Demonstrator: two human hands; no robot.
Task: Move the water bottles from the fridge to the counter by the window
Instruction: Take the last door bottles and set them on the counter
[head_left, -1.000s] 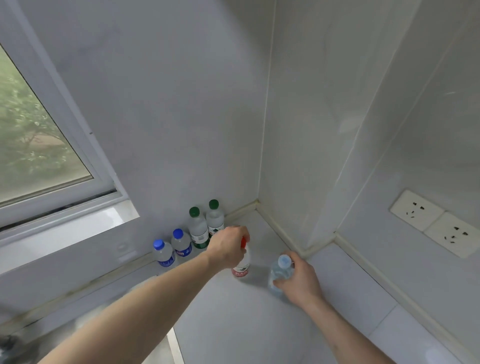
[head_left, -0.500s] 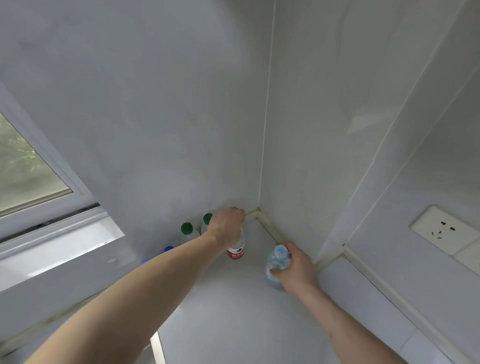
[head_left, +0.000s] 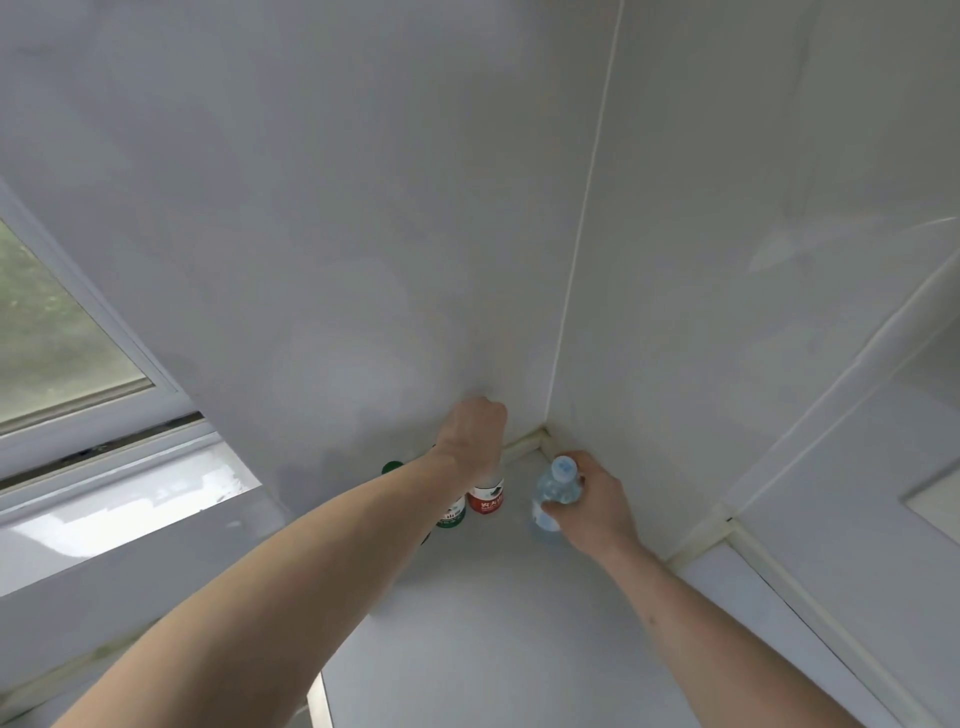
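Here our left hand (head_left: 475, 434) grips the top of the red-labelled bottle (head_left: 487, 499) standing in the tabletop (head_left: 493, 623) corner, while our right hand (head_left: 592, 506) clasps the blue-capped bottle (head_left: 556, 491) just beside it.

From my feed this looks like a home kitchen corner. I see a pale counter (head_left: 467, 623) running into a corner of glossy white wall panels (head_left: 363, 208), sealed along the base with a cream strip (head_left: 524, 447). A white-framed window (head_left: 78, 364) on the left shows greenery outside. Drink bottles (head_left: 485, 499) stand at the back, and a recess (head_left: 935, 499) sits at the right edge.
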